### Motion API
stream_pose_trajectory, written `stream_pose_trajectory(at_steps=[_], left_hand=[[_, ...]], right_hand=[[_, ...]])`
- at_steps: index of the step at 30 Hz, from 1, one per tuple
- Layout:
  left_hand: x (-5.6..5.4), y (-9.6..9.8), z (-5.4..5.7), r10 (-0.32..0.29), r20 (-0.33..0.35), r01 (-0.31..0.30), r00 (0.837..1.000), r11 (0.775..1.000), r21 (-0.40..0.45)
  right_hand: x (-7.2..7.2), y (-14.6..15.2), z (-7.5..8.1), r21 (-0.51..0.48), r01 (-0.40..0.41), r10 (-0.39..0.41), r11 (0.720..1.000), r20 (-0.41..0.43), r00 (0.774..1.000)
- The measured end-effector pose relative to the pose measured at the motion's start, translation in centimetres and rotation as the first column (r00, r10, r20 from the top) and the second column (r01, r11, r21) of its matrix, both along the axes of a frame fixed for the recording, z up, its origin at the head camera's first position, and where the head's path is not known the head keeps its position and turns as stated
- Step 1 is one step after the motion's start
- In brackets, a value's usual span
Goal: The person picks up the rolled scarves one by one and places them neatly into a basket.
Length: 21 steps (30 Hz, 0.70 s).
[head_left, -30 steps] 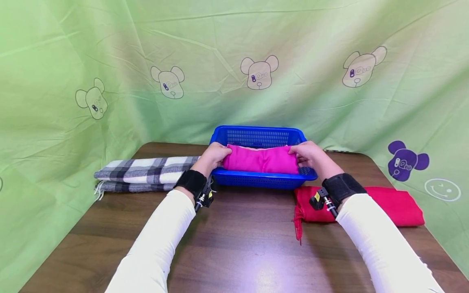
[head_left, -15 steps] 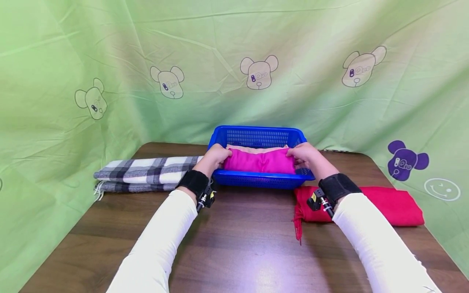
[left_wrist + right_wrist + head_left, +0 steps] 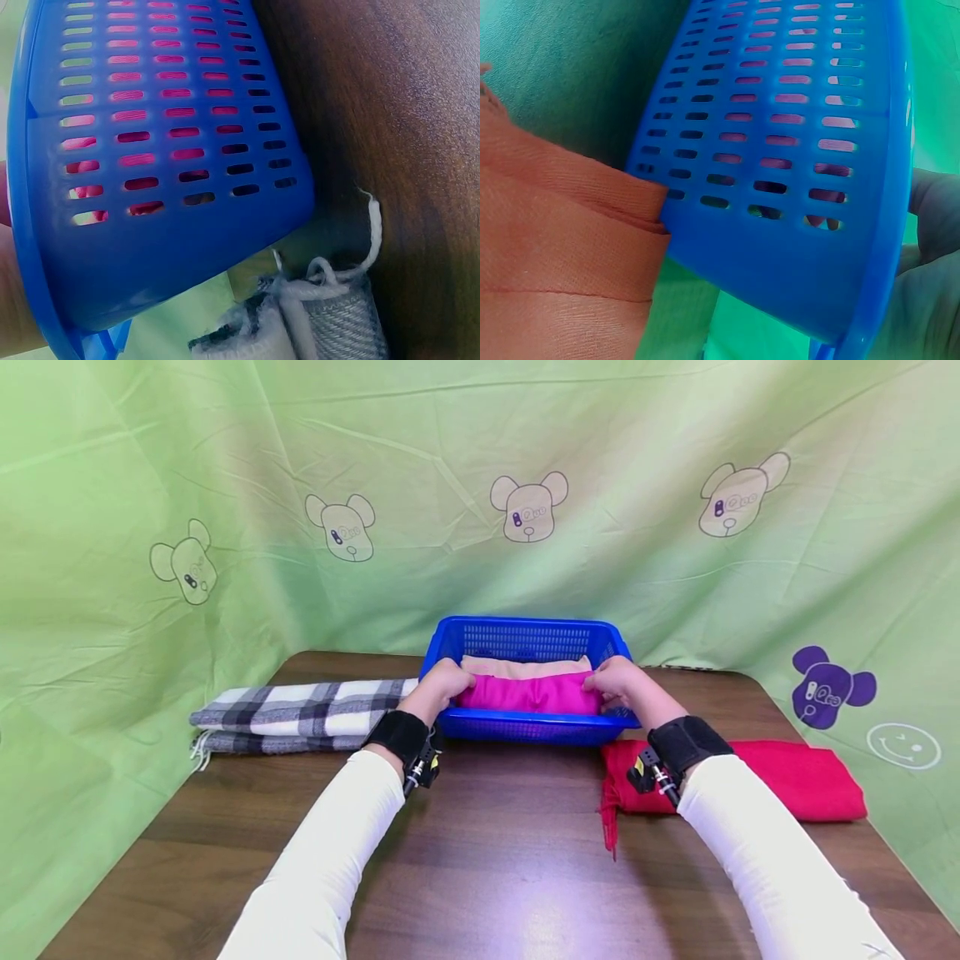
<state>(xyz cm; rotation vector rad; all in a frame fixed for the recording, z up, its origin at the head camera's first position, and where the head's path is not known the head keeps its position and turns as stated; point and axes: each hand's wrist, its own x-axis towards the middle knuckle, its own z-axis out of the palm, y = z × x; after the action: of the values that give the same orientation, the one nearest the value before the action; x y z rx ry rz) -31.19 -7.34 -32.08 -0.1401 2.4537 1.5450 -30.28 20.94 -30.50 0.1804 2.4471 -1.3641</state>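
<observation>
A folded bright pink cloth (image 3: 528, 695) sits low inside the blue plastic basket (image 3: 525, 729), along its near wall. My left hand (image 3: 446, 682) pinches its left upper corner, and the right hand (image 3: 618, 680) pinches the opposite corner. Behind it in the basket lies a folded pale peach cloth (image 3: 525, 669). Both wrists pass over the basket's rim. Through the slots of the basket wall (image 3: 172, 247) in the left wrist view, pink fabric shows. The right wrist view has part of the right hand (image 3: 934, 285) beyond the rim, its fingertips hidden.
A folded black-and-white checked scarf (image 3: 307, 714) with fringe lies left of the basket. To the right, partly under the right forearm, is a folded red fringed scarf (image 3: 795, 781). A green printed curtain (image 3: 435, 468) hangs behind the wooden table (image 3: 480, 835).
Both hands have lowered the pink cloth slightly into the basket and come a little closer together. More of the peach cloth shows behind it.
</observation>
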Motion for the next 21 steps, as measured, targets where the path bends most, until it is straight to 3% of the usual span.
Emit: stream_pose_trajectory(at_steps=[8,14,21], left_hand=[[0.0,0.15,0.02,-0.094,0.003,0.094,0.996,0.987,-0.129],[0.05,0.1,0.08,-0.12,0.014,0.12,0.993,0.982,-0.147],[-0.01,-0.13,0.28,-0.12,0.011,0.12,0.993,0.983,-0.138]], right_hand=[[-0.04,-0.01,-0.35,0.093,-0.047,0.048,0.995,-0.01,0.999],[0.06,0.0,-0.33,0.214,-0.068,0.075,0.974,-0.021,0.997],[0.27,-0.04,0.24,0.262,-0.075,0.09,0.962,-0.045,0.995]])
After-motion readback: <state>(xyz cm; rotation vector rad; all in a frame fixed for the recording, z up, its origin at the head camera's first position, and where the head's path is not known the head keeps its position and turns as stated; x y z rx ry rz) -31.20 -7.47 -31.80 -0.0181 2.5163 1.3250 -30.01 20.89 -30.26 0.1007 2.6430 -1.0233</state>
